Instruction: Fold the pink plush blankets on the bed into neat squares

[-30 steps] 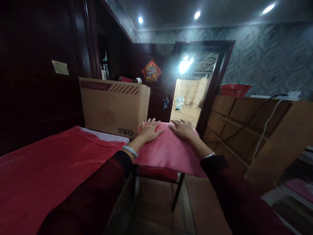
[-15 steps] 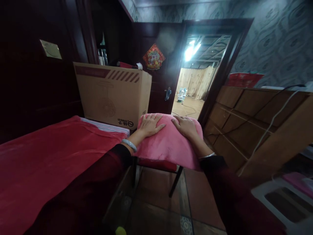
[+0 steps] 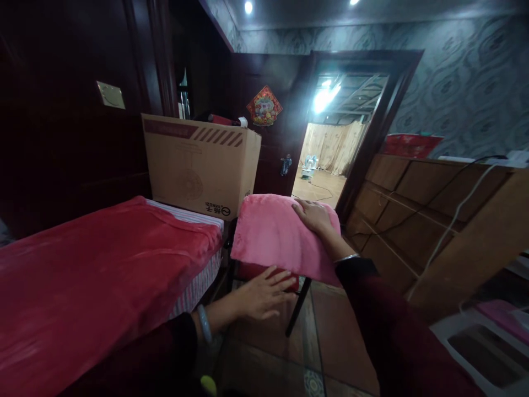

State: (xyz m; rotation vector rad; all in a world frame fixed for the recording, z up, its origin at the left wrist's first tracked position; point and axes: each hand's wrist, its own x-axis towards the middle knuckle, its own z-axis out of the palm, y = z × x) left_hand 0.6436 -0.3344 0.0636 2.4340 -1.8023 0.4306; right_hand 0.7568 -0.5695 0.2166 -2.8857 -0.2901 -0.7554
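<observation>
A folded pink fleece blanket (image 3: 273, 231) lies on a stool with a red seat (image 3: 252, 273) and dark metal legs. My right hand (image 3: 314, 216) rests flat on the blanket's far right part, fingers spread. My left hand (image 3: 262, 295) hangs lower, in front of the stool's red seat edge, fingers stretched out and holding nothing. It wears a pale bangle at the wrist. Both arms are in dark red sleeves.
A bed with a red cover (image 3: 91, 281) fills the left. A cardboard box (image 3: 198, 165) stands at its far end, beside the stool. Wooden panels (image 3: 433, 215) with a white cable lean at the right. An open doorway (image 3: 330, 149) lies ahead. The floor is tiled.
My left hand has come off the top of the pink blanket and dropped to the front of the stool's seat. My right hand stays on the blanket.
</observation>
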